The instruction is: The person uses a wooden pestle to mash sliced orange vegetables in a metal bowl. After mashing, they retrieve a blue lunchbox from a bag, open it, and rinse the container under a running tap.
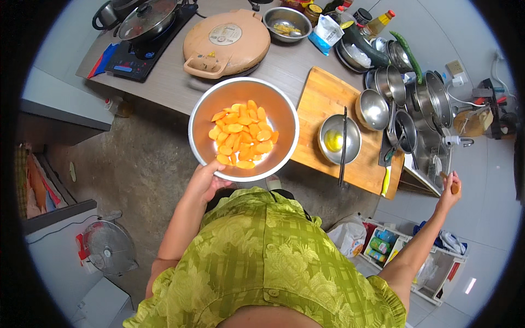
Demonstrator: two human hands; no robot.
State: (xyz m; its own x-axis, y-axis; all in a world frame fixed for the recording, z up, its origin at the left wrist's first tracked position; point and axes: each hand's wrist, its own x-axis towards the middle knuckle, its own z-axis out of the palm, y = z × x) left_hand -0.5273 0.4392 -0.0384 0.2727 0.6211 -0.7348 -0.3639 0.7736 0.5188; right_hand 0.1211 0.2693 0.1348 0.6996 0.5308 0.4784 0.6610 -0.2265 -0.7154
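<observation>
My left hand [203, 185] grips the near rim of a large round steel bowl [291, 143], held in front of my body. Sliced carrots [240, 128] lie in its bottom. Far to the right, beside the sink [424, 169], my right hand [450, 194] is closed round a brown wooden handle [455, 188]; I cannot make out what tool it belongs to. Between the two hands is a wooden cutting board [317, 93]. On it a smaller steel bowl [353, 143] contains yellow egg, with dark chopsticks [344, 164] laid across its rim.
An empty steel bowl [372, 109] and a yellow-handled knife [386, 180] rest at the board's right side. Pots [388, 82] crowd the sink edge. A pink electric pan [227, 44] and an induction cooker [143, 60] stand along the counter. A fan [109, 247] is at lower left.
</observation>
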